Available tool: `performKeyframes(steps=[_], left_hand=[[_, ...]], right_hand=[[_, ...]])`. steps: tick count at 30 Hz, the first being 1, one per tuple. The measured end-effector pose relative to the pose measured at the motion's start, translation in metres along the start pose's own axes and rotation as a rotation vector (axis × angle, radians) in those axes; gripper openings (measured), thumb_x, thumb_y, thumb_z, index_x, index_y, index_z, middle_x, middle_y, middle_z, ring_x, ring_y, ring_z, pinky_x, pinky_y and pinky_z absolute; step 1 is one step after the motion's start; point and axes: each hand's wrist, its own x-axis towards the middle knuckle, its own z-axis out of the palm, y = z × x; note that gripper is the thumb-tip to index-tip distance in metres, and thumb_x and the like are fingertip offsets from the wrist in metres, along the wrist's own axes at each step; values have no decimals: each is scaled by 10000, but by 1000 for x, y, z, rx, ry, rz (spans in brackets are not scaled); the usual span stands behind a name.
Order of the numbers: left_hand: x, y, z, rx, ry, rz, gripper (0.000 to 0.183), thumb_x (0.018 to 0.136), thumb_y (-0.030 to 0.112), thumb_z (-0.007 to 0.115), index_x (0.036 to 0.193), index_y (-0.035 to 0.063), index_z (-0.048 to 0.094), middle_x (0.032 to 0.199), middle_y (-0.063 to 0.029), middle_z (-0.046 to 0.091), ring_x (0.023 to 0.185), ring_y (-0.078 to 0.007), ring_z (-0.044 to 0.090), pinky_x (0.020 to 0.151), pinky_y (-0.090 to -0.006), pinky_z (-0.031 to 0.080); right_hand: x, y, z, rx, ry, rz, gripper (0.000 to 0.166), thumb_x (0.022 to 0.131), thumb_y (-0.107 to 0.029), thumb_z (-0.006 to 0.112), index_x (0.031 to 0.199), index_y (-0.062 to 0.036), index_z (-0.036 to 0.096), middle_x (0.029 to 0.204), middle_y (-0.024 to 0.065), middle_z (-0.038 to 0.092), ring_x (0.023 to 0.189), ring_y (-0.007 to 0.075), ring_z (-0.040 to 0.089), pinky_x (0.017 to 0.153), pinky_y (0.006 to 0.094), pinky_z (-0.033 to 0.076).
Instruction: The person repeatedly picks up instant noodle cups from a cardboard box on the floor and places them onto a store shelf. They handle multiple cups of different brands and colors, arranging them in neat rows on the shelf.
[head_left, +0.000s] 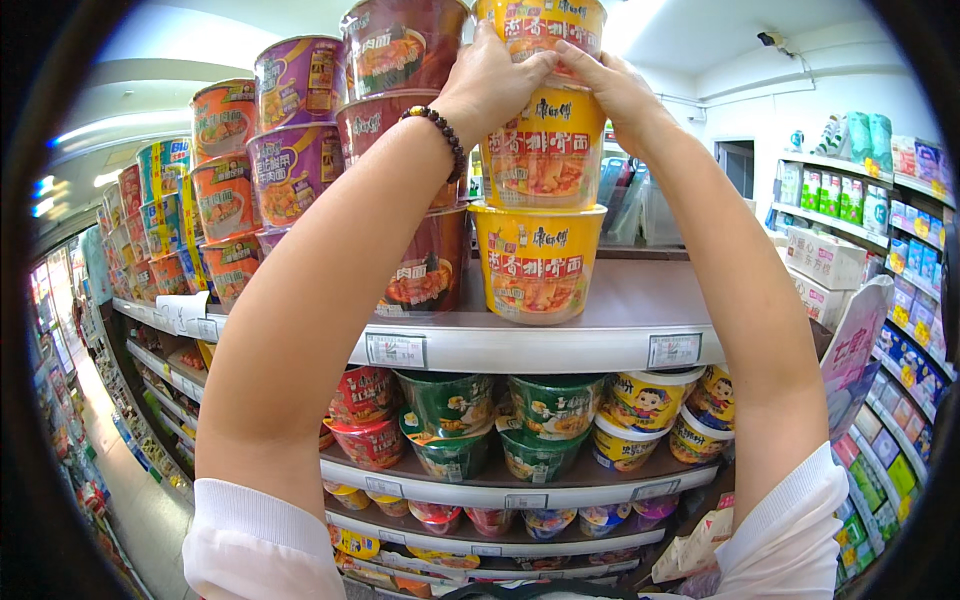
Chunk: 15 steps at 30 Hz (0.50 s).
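Note:
Three yellow instant noodle tubs stand in a stack before me, with the top tub (551, 30) reaching the upper edge of the picture. My left hand (499, 82) wraps the left side of that top tub, its thumb across the front. From the right, my right hand (611, 90) holds the same tub, and the thumbs nearly meet. Below my hands are the middle tub (544, 146) and the bottom tub (538, 259), which rests on the top shelf (645, 292). A dark beaded bracelet (446, 139) circles my left wrist.
Left of the yellow stack rise maroon tubs (405, 49), purple tubs (296, 169) and orange tubs (223, 199). Green noodle bowls (446, 401) and yellow bowls (641, 401) fill the shelf below. Price tags line the shelf edge (532, 349). White boxes (821, 259) stand at right.

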Motion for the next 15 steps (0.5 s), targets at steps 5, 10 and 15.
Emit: performKeyframes(steps=[5, 10, 15], left_hand=[[-2, -1, 9, 84, 95, 48, 555, 789, 358, 585, 1139, -28, 394, 1016, -171, 568, 929, -241, 574, 771, -337, 461], [-25, 38, 11, -25, 102, -34, 553, 828, 250, 544, 1178, -85, 278, 1142, -257, 408, 1036, -310, 476, 824, -346, 477], [-71, 75, -35, -136, -84, -16, 518, 859, 262, 481, 1144, -128, 295, 1072, -249, 443, 960, -270, 505, 764, -340, 498]], right_hand=[[-12, -7, 6, -79, 41, 28, 548, 812, -453, 521, 1081, 23, 488, 971, 117, 580, 957, 193, 549, 866, 341, 417], [-10, 10, -4, -207, 156, -72, 631, 772, -512, 540, 981, 84, 559, 898, 181, 600, 842, 246, 595, 727, 318, 484], [-43, -34, 11, -303, 294, 7, 732, 792, -513, 494, 1214, 65, 341, 1259, 262, 351, 1218, 349, 281, 994, 447, 265]])
